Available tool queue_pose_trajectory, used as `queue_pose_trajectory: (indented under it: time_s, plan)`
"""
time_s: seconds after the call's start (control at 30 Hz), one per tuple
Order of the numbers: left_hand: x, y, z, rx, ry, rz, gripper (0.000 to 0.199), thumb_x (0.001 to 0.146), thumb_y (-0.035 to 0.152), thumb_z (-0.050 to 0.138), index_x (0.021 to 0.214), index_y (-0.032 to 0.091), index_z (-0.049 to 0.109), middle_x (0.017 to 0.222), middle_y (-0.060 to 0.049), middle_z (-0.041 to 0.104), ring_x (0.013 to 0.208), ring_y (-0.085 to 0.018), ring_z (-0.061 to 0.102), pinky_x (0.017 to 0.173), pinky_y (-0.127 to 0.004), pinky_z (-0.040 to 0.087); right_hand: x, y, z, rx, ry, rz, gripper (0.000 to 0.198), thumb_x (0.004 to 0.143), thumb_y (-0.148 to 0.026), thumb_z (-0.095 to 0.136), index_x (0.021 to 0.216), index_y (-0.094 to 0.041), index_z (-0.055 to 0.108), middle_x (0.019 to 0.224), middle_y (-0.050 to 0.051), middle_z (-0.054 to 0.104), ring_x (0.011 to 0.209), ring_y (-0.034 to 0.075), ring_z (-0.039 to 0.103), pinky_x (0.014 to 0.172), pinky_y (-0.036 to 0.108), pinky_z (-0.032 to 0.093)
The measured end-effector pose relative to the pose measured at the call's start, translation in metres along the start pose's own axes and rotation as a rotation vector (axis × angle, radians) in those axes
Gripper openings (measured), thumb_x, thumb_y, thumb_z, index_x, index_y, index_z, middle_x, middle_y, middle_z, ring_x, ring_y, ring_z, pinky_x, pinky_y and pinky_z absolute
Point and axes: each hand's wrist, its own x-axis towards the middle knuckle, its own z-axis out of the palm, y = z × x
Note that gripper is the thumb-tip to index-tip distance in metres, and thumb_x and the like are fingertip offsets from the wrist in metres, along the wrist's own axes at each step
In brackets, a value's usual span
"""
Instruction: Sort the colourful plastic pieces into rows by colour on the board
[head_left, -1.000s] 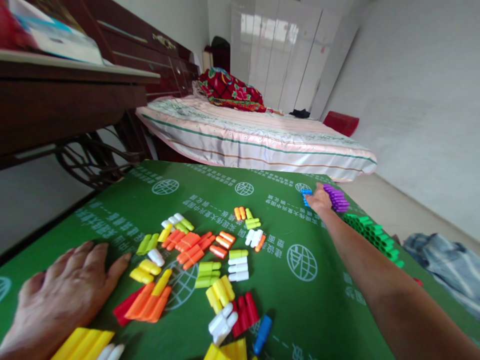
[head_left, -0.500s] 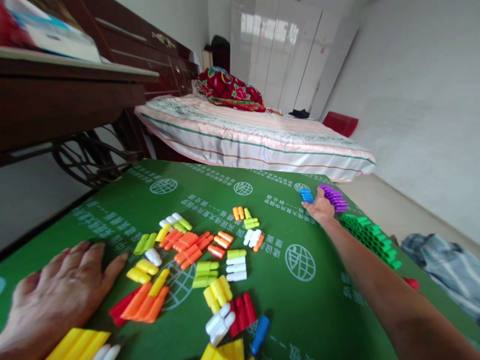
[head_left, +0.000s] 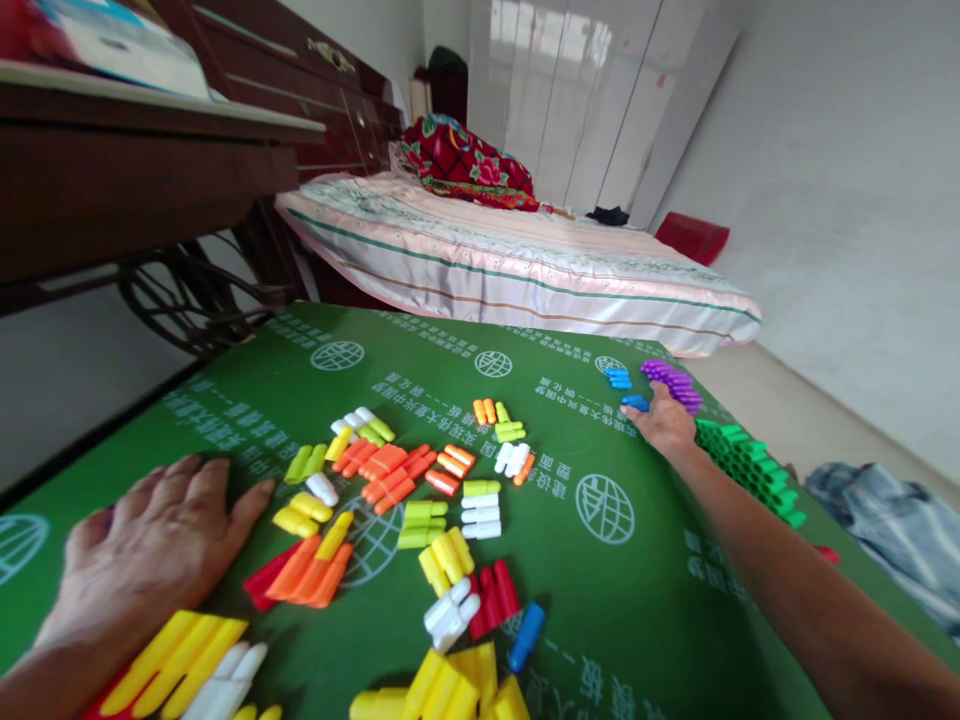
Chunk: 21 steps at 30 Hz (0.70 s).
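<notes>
At the far right of the green board (head_left: 517, 330), my right hand (head_left: 664, 420) has its thumb and forefinger around a blue marker cap (head_left: 635, 402). Just beyond it lies a small row of blue caps (head_left: 619, 379). Purple caps (head_left: 673, 385) sit in a row right by the fingers, and a stack of green caps (head_left: 750, 475) lies beside the wrist. My left hand (head_left: 161, 530) rests flat on the board at the left, fingers spread and holding nothing. Near it are yellow caps (head_left: 302, 513) and a group of orange caps (head_left: 311, 572).
Scattered groups lie mid-board: orange-red caps (head_left: 386, 472), white caps (head_left: 481, 515), lime caps (head_left: 422, 523), red caps (head_left: 495, 600) and a single blue cap (head_left: 527, 637). Yellow caps (head_left: 442, 690) fill the near edge. A bed (head_left: 525, 270) stands behind, a dark wooden table (head_left: 135, 180) at left.
My right hand has drawn slightly back from the blue row, with one blue cap now apart from it at the fingertips. My left hand stays flat; the view has shifted a little.
</notes>
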Motion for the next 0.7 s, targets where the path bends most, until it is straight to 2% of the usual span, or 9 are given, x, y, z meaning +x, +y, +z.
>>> queue_pose_trajectory:
  time_s: [0.07,0.13,0.2,0.27,0.33,0.37,0.5,0.6,0.7]
  plan:
    - [-0.006,0.024,-0.017,0.05,-0.075,-0.003,0.083,0.072,0.072,0.027,0.136,0.02,0.04,0.147,-0.023,0.039,0.137,-0.047,0.03,0.096,-0.069,0.027,-0.01,-0.008,-0.008,0.011,0.055,-0.066,0.066,0.083,-0.048,0.062,0.137,-0.014,0.044,0.116,0.017,0.066,0.11,0.033,0.061,0.09,0.043,0.046]
    - [-0.01,0.04,-0.029,0.11,-0.135,-0.01,0.085,0.076,0.07,0.018,0.133,0.011,0.043,0.147,-0.027,0.037,0.139,-0.046,0.028,0.099,-0.066,0.028,-0.031,-0.02,-0.021,0.14,0.036,-0.207,0.053,0.085,-0.043,0.06,0.129,-0.015,0.053,0.109,0.014,0.069,0.1,0.028,0.065,0.086,0.039,0.049]
    - [-0.011,0.049,-0.033,0.177,-0.167,-0.049,0.083,0.08,0.064,0.013,0.13,0.006,0.045,0.146,-0.028,0.038,0.139,-0.043,0.029,0.104,-0.061,0.029,-0.068,-0.035,-0.04,0.364,-0.123,-0.404,0.034,0.086,-0.039,0.058,0.114,-0.02,0.064,0.097,0.005,0.073,0.083,0.02,0.067,0.077,0.031,0.051]
    - [-0.011,0.051,-0.033,0.232,-0.173,-0.093,0.079,0.083,0.06,0.01,0.129,0.006,0.045,0.146,-0.025,0.038,0.138,-0.041,0.031,0.106,-0.059,0.03,-0.116,-0.049,-0.06,0.484,-0.353,-0.694,0.024,0.087,-0.039,0.058,0.103,-0.025,0.068,0.09,0.0,0.072,0.076,0.016,0.065,0.071,0.027,0.05]
    - [-0.011,0.052,-0.032,0.256,-0.172,-0.102,0.077,0.085,0.059,0.009,0.131,0.008,0.044,0.147,-0.023,0.037,0.138,-0.04,0.031,0.107,-0.059,0.029,-0.165,-0.059,-0.076,0.435,-0.476,-0.949,0.015,0.085,-0.035,0.061,0.088,-0.023,0.069,0.081,-0.001,0.069,0.072,0.014,0.062,0.07,0.026,0.048]
    - [-0.011,0.052,-0.031,0.259,-0.175,-0.095,0.077,0.086,0.059,0.009,0.132,0.008,0.043,0.148,-0.022,0.036,0.137,-0.04,0.03,0.107,-0.059,0.029,-0.186,-0.063,-0.08,0.374,-0.491,-1.039,0.013,0.084,-0.034,0.063,0.086,-0.022,0.068,0.08,0.0,0.068,0.075,0.015,0.061,0.072,0.027,0.047]
    - [-0.013,0.058,-0.034,0.251,-0.182,-0.087,0.076,0.087,0.058,0.009,0.132,0.007,0.042,0.147,-0.023,0.037,0.136,-0.04,0.031,0.106,-0.058,0.03,-0.237,-0.065,-0.076,0.17,-0.432,-1.112,0.01,0.087,-0.028,0.06,0.081,-0.02,0.065,0.083,0.003,0.064,0.083,0.019,0.059,0.078,0.032,0.047]
    - [-0.013,0.06,-0.036,0.244,-0.188,-0.082,0.077,0.087,0.059,0.008,0.132,0.007,0.042,0.147,-0.023,0.036,0.136,-0.04,0.031,0.107,-0.058,0.03,-0.251,-0.06,-0.064,0.112,-0.347,-1.092,0.012,0.089,-0.022,0.054,0.084,-0.021,0.065,0.086,0.005,0.063,0.084,0.021,0.058,0.077,0.034,0.048]
    - [-0.01,0.055,-0.032,0.266,-0.188,-0.091,0.078,0.086,0.06,0.007,0.132,0.008,0.042,0.146,-0.021,0.038,0.136,-0.039,0.032,0.107,-0.057,0.03,-0.259,-0.057,-0.058,0.079,-0.316,-1.092,0.007,0.084,-0.021,0.059,0.087,-0.02,0.065,0.087,0.007,0.063,0.085,0.023,0.058,0.073,0.034,0.049]
